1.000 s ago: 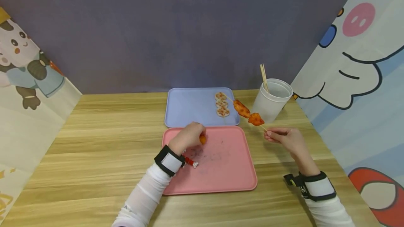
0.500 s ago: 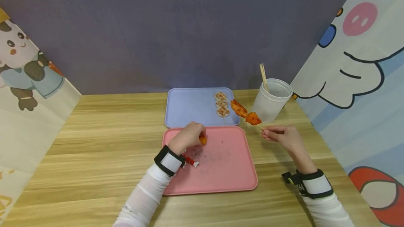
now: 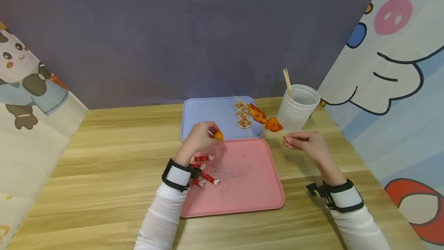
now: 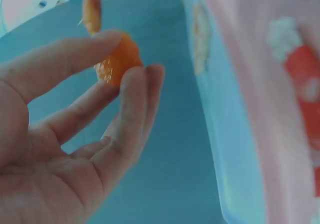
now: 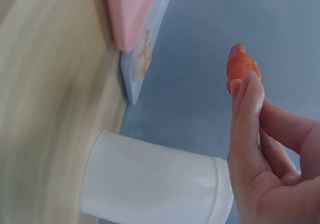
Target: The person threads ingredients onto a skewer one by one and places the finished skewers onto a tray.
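My left hand (image 3: 200, 140) pinches a small, glossy orange food piece (image 3: 218, 135) between thumb and fingertips, above the far left edge of the pink tray (image 3: 246, 196). In the left wrist view that orange piece (image 4: 120, 61) looks rounded. Over on the right, my right hand (image 3: 310, 147) pinches the lower end of a bamboo skewer (image 3: 239, 100). Two orange-red pieces are threaded on it: a long wing-shaped one (image 3: 257, 114) and a lumpy one (image 3: 273, 125) closer to the fingers. The skewer slants up to the left, its bare tip overlapping the blue tray (image 3: 208, 113) in the head view.
Several red pieces with white ends (image 3: 209, 178) lie on the pink tray's left side, partly behind my left wrist. Lotus root slices (image 3: 244, 122) lie at the blue tray's right. A white bucket (image 3: 295, 115) with bamboo sticks (image 3: 287, 80) stands at the back right.
My left hand has lifted the orange piece up and away from the pink tray, uncovering more red pieces. My right hand has shifted slightly left and farther back with the loaded skewer.
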